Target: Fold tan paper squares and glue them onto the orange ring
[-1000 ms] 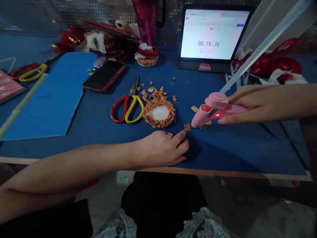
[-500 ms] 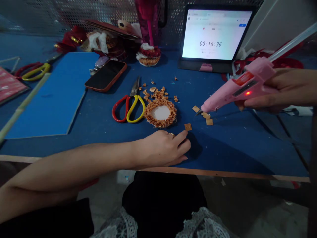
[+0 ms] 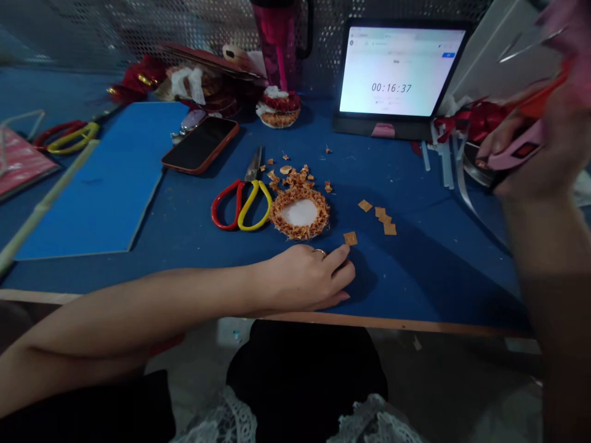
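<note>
My left hand (image 3: 307,277) rests on the blue table, fingers loosely bent and slightly apart. Its index fingertip touches the edge of a small tan square (image 3: 350,238). Just beyond the hand lies a round piece with a ruffled orange-brown border (image 3: 278,213) around a bare white centre (image 3: 300,212). Several more tan squares (image 3: 390,229) are scattered to its right. At the far right, my right hand (image 3: 549,151) is closed round a pink glue gun (image 3: 519,147), raised and blurred, its upper part running toward the picture's corner.
Red-and-yellow scissors (image 3: 240,209) lie left of the round piece, with orange-brown scraps (image 3: 295,177) behind it. Farther back are a phone (image 3: 201,146), a blue board (image 3: 101,184), a pink tumbler (image 3: 279,49) and a tablet timer (image 3: 397,74). Clear glue sticks (image 3: 446,166) lie at right.
My right hand has lifted the glue gun away from the tan squares, up and to the right. My left hand stays in place by the near square.
</note>
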Tool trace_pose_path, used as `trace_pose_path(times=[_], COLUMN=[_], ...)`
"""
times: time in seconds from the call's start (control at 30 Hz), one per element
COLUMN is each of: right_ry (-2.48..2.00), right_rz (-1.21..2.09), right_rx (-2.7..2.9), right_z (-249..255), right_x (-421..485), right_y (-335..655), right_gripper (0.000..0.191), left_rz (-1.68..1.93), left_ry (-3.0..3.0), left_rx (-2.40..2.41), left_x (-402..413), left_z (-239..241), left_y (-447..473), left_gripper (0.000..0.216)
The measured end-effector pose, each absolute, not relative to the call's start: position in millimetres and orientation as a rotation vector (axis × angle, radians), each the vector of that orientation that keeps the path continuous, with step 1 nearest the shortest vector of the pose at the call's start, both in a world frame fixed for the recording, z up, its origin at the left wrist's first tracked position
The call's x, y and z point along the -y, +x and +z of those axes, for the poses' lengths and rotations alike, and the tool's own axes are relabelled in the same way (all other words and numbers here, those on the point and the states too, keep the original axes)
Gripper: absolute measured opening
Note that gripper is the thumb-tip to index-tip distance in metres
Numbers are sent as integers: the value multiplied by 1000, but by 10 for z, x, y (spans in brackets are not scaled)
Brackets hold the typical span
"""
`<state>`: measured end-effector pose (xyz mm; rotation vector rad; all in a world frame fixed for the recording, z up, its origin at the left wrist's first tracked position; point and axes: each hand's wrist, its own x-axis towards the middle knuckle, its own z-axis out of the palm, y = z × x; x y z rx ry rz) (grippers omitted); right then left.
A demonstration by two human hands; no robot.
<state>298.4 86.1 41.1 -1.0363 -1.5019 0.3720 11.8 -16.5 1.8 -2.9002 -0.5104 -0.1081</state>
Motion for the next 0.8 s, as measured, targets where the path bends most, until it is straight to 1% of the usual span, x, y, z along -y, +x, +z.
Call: trace_pose_path(times=[0.07,0.1,0.2,0.27,0.4,0.53,0.7,0.8], right_ry=[-921,-945,-1193,-1355,-1556,-1756,-1821,-1887], right_rz=[404,452,585,609,635,498,386,211], right_rx=[1428,1455,1693,1842,1973,2042,2095,2174], right_z=[270,205,63,15,-9,-2,9,34], right_x=[-880,-878,-848,-830,-824,-812,-772,-758], right_y=[2977,2985,3028,3054,3064,3046,3053,3068], right_gripper=[19,19,24,28,34,39,42,49], left_rz=[-103,-102,-95,-91,-92,-89,-101,-112], left_ry=[-2900,-2903,-2909,-2904,-2905,-2909,-2901,-2900], left_rx=[512,513,516,519,530,534,521,515], left_x=[166,166,168,168,169,168,165,166], left_z=[20,21,26,30,35,31,26,23], left_y=[119,118,115,114,120,126,122,117], left_gripper=[37,37,37,37,37,36,36,36])
